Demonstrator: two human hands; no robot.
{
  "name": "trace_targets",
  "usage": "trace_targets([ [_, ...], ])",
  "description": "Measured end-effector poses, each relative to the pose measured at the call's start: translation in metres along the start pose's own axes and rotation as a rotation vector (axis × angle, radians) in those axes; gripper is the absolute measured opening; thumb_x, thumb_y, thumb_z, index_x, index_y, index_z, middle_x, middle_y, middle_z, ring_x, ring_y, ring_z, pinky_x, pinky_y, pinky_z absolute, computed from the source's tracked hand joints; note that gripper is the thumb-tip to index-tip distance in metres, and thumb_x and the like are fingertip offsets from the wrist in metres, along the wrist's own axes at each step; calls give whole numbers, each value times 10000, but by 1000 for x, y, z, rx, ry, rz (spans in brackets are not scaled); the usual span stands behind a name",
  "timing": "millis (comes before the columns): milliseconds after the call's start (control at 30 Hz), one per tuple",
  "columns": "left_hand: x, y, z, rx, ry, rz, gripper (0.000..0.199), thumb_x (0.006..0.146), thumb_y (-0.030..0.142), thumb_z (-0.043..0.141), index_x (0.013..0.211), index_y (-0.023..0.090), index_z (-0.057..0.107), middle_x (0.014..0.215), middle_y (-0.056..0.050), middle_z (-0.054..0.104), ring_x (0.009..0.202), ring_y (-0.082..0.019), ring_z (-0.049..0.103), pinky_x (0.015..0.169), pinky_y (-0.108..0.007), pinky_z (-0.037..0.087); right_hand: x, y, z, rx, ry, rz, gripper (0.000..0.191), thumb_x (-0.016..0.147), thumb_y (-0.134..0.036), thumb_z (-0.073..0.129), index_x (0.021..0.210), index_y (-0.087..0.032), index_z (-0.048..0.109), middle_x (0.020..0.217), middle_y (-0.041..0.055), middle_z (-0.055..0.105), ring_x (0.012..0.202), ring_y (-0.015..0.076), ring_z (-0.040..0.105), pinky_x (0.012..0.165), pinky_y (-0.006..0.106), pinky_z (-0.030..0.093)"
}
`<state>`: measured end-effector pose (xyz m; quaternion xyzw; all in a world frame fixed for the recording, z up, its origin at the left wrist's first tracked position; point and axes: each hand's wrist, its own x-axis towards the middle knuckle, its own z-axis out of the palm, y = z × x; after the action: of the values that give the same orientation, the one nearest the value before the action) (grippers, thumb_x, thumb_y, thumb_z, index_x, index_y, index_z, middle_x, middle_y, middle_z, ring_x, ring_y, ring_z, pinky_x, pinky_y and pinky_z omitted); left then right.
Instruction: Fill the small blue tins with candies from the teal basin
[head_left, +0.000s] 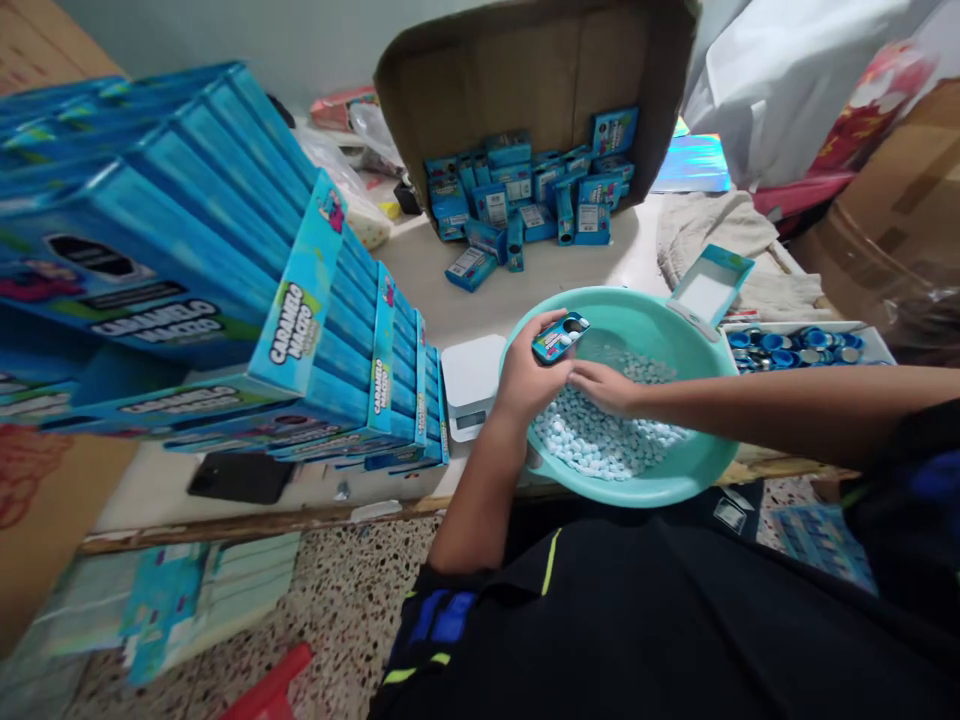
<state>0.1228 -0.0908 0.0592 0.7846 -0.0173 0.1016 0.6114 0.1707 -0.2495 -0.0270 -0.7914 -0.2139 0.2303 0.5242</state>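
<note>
My left hand (525,378) is closed around a small blue candy tin (556,342), tilted above the left side of the turquoise basin (716,440). Pale round candies (574,328) show in the opening at the tin's upper end. Just below it, my right hand (606,388) reaches in from the right, low over a heap of pale blue candies (600,440) in the basin. Its fingers are drawn together beside my left hand, and what they hold is hidden. A white digital scale (474,375) stands left of the basin.
Tall stacks of blue display boxes (300,330) crowd the left. A cardboard box (517,90) holding several small blue packs opens behind the basin. An open blue carton (711,285) rests at the basin's rim, near a tray of tins (799,348). A phone (240,477) lies at front left.
</note>
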Motion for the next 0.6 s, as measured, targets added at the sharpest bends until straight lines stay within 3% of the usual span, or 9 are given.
trace_targets([
  [100,4,-3,1,-3,48,-21,642,637,-11,583,1240,198,653,1239,-46,713,1127,-221,673,1006,-328,540,-7,-4,32,27,-44,-38,318,842,-474,638,1039,-249,746,1232,55,732,1208,329,611,1138,472,388],
  [233,9,-8,2,14,49,-69,650,639,-4,601,1254,200,650,1224,-57,719,1067,-224,686,927,-309,554,-16,-11,51,199,5,73,306,734,-443,745,979,-259,754,1208,45,744,1250,373,569,1166,505,336],
  [333,11,-9,2,59,30,-62,650,643,-13,608,1256,198,652,1258,-69,709,1109,-232,680,983,-321,535,-22,-18,56,304,11,127,277,747,-454,694,943,-267,749,1152,20,765,1232,369,589,1163,521,340],
  [433,11,-9,2,90,5,-45,663,650,-21,603,1276,194,651,1313,-80,689,1175,-245,663,1048,-348,512,-28,-26,59,423,-4,166,285,770,-473,639,934,-263,740,1108,-1,778,1201,321,622,1154,463,380],
  [600,8,-6,1,140,-8,-41,688,648,-22,593,1297,196,653,1344,-77,678,1236,-257,640,1100,-372,491,-33,-41,51,595,-98,328,366,848,-519,543,944,-229,745,945,58,794,1037,316,713,1043,483,498],
])
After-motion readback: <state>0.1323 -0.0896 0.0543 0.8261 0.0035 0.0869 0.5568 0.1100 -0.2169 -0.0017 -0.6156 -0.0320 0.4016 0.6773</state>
